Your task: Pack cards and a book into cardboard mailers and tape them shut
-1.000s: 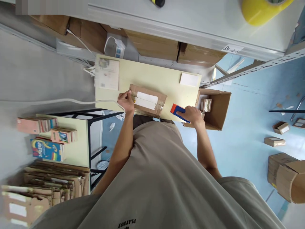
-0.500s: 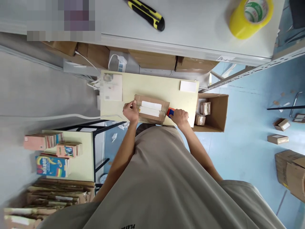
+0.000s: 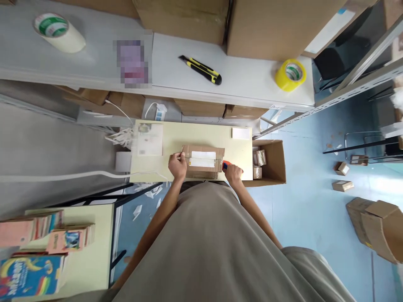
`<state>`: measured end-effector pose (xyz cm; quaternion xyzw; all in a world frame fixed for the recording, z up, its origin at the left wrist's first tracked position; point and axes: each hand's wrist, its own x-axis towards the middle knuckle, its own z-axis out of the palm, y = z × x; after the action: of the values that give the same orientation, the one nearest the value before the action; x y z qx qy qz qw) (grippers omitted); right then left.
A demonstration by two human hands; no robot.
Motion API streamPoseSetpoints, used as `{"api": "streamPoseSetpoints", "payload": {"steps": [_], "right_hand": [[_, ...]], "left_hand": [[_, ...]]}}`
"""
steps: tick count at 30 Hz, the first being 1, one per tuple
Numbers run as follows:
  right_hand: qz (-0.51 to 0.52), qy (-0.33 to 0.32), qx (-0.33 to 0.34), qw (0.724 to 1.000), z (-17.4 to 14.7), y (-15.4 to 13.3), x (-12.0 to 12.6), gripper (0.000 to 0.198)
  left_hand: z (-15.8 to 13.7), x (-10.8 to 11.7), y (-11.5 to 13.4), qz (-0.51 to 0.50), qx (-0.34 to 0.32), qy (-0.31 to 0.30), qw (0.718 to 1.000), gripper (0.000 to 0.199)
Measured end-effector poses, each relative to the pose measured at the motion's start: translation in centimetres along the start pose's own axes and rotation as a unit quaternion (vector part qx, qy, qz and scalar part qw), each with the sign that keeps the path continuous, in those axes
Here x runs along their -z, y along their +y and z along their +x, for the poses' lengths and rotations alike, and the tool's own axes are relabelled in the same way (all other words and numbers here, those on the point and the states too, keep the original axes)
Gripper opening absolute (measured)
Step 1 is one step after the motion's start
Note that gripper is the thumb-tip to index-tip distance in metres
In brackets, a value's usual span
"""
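Observation:
A small brown cardboard box (image 3: 203, 172) lies on the pale yellow table in front of me, with white labels (image 3: 203, 159) on its top and shiny clear tape near its right end. My left hand (image 3: 178, 165) pinches the box's left edge between thumb and fingers. At the opposite end, my right hand (image 3: 234, 173) is closed around an orange-and-blue hand tool (image 3: 225, 165), which is close against the box. My fingers cover most of that tool, so its exact kind is unclear.
Behind the table, a grey shelf bears a yellow-black utility knife (image 3: 201, 70), yellow tape (image 3: 290, 75) and whitish tape (image 3: 59, 32). A printed sheet (image 3: 150, 140) and a white card (image 3: 240, 133) lie on the table. An open carton (image 3: 275, 163) with small boxes stands right; books (image 3: 34, 268) sit lower left.
My view has shifted, bringing more of the shelf into sight. The box looks straighter than before. Both hands keep their holds at its two ends.

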<state>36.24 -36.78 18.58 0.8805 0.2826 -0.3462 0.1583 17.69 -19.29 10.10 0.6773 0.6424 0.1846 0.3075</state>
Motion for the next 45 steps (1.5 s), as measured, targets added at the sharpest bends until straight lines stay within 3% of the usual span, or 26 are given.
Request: {"api": "streamPoseSetpoints", "payload": {"steps": [5, 9, 11, 15, 18, 21, 25, 30, 32, 34, 37, 39, 41, 43, 45], "right_hand": [[0.059, 0.045, -0.086, 0.993, -2.0, 2.6, -1.1, 0.047], [0.113, 0.105, -0.113, 0.982, -2.9, 4.6, 1.8, 0.049], [0.136, 0.156, -0.099, 0.973, -2.9, 4.9, 4.6, 0.043], [0.167, 0.275, -0.024, 0.947, -2.4, 4.3, 12.1, 0.037], [0.156, 0.363, 0.044, 0.918, -1.7, 3.3, 18.3, 0.039], [0.125, 0.42, 0.077, 0.896, -0.7, 1.8, 23.6, 0.04], [0.075, 0.432, 0.08, 0.895, 1.5, -0.2, 28.2, 0.045], [0.029, 0.397, 0.092, 0.913, 4.7, -1.8, 30.1, 0.053], [0.041, 0.416, 0.091, 0.904, 5.4, -1.8, 29.7, 0.055], [0.069, 0.47, 0.088, 0.876, 5.6, -1.4, 27.8, 0.058], [0.126, 0.508, 0.085, 0.848, 5.0, -0.7, 21.3, 0.061], [0.161, 0.432, 0.086, 0.883, 4.0, -0.7, 14.9, 0.062], [0.195, 0.292, 0.079, 0.933, 2.6, -1.1, 8.4, 0.06], [0.216, 0.172, 0.063, 0.959, 1.2, -1.7, 3.1, 0.052], [0.218, 0.119, 0.049, 0.967, 0.2, -2.3, -0.2, 0.047]], "left_hand": [[1.1, 1.2, 1.1, -0.036, -0.001, -0.029, 0.999, 0.012], [2.1, 1.8, 5.5, -0.081, -0.122, -0.014, 0.989, 0.023], [2.0, 1.6, 9.1, -0.12, -0.209, -0.039, 0.97, 0.024], [1.1, 0.9, 17.6, -0.189, -0.373, -0.103, 0.902, 0.025], [0.6, 0.7, 23.5, -0.233, -0.449, -0.113, 0.855, 0.038], [0.6, 1.1, 27.7, -0.265, -0.492, -0.107, 0.823, 0.056], [1.0, 2.5, 29.6, -0.276, -0.493, -0.092, 0.82, 0.059], [1.6, 3.5, 26.9, -0.267, -0.475, -0.067, 0.836, 0.047], [2.3, 3.4, 24.1, -0.25, -0.449, -0.065, 0.855, 0.043], [3.1, 2.9, 20.0, -0.221, -0.402, -0.065, 0.886, 0.041], [3.6, 2.2, 11.8, -0.154, -0.272, -0.064, 0.948, 0.04], [3.1, 1.8, 6.3, -0.106, -0.164, -0.069, 0.978, 0.038], [1.8, 1.5, 2.0, -0.074, -0.093, -0.09, 0.989, 0.035], [0.4, 1.1, -0.5, -0.059, -0.067, -0.117, 0.989, 0.035], [-0.7, 0.8, -1.4, -0.05, -0.066, -0.135, 0.987, 0.036]]}}
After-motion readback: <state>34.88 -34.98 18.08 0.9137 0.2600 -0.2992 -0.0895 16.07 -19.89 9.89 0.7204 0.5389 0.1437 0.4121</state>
